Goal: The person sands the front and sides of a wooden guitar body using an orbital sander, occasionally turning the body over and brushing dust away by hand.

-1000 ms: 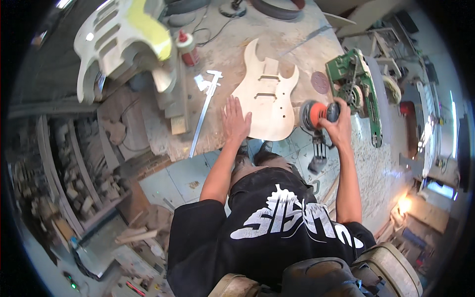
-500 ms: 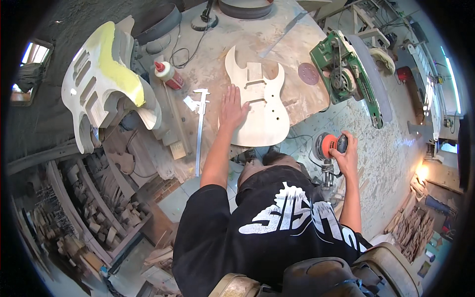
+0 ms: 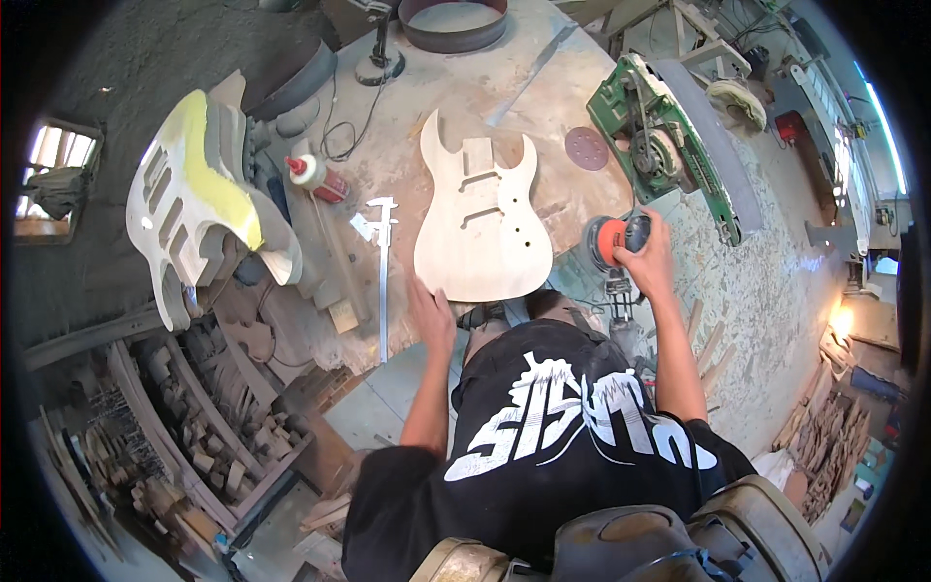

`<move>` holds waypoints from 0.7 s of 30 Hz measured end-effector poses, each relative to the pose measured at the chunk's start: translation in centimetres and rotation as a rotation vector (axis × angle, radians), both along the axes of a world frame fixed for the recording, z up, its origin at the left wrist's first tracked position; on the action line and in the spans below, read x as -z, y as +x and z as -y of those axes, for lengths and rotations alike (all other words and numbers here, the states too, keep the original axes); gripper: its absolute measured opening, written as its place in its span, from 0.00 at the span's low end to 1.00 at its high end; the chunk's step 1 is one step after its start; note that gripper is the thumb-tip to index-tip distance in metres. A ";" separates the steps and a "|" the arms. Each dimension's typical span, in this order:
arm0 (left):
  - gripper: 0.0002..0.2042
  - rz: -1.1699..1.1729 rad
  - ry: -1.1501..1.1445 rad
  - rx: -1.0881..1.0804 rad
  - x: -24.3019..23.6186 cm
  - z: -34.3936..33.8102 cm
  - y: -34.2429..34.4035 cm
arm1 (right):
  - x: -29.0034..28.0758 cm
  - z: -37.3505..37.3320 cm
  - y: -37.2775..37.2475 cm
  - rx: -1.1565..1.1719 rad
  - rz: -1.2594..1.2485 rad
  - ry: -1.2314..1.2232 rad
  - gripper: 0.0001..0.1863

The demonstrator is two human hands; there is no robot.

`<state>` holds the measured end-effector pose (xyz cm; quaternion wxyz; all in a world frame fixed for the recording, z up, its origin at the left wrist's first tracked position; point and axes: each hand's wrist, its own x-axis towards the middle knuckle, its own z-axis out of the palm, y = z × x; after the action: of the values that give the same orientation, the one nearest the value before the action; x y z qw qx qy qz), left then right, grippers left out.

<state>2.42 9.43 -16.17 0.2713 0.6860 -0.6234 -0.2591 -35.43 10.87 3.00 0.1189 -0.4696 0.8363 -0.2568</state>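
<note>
A pale, unfinished wooden guitar body [image 3: 482, 242] lies flat on the workbench, its horns pointing away from me. My left hand [image 3: 432, 312] is at the body's near left edge, fingers extended along the rim. Whether the fingertips curl under the wood is hidden. Off the right side of the bench, apart from the guitar body, my right hand [image 3: 652, 257] grips an orange and black orbital sander [image 3: 611, 241], its round pad facing left towards the body. Left of the guitar body lies a silver caliper [image 3: 384, 281].
A red-and-white glue bottle [image 3: 318, 178] and a sanding disc [image 3: 587, 147] are on the bench [image 3: 436, 82]. A green belt sander [image 3: 659, 141] stands at the right. Several stacked guitar bodies [image 3: 199, 184] rise at the left. Wood offcuts [image 3: 228, 466] fill a rack at lower left.
My left hand has slid from flat on the guitar body's top down to its near left edge. The right hand still holds the orbital sander. The whole view has shifted slightly.
</note>
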 end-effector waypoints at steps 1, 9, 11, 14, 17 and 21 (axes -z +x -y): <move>0.29 0.028 0.055 -0.038 -0.7 -2.0 -0.2 | 0.3 0.9 -0.2 -0.013 0.007 0.010 0.43; 0.42 -1.048 0.934 -0.390 -0.7 -5.3 -1.6 | 3.5 8.1 -1.9 -0.121 0.011 0.037 0.43; 0.49 -1.108 0.997 -0.346 -0.9 -3.9 -3.4 | 4.4 9.4 -2.7 -0.158 -0.052 -0.008 0.43; 0.52 -1.205 1.073 -0.406 -0.7 -2.3 -5.5 | 4.5 11.1 -3.1 -0.185 -0.001 0.011 0.43; 0.51 -1.257 1.020 -0.448 0.6 -2.7 -7.0 | 5.0 12.4 -4.0 -0.207 0.006 0.047 0.44; 0.48 -1.262 0.973 -0.462 0.2 -3.1 -8.4 | 6.8 13.1 -5.9 -0.199 0.012 0.067 0.44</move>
<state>-6.02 12.56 -16.36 0.2893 0.5633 -0.0158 -0.7738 -41.32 -2.24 -3.80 0.1645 -0.5445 0.7929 -0.2185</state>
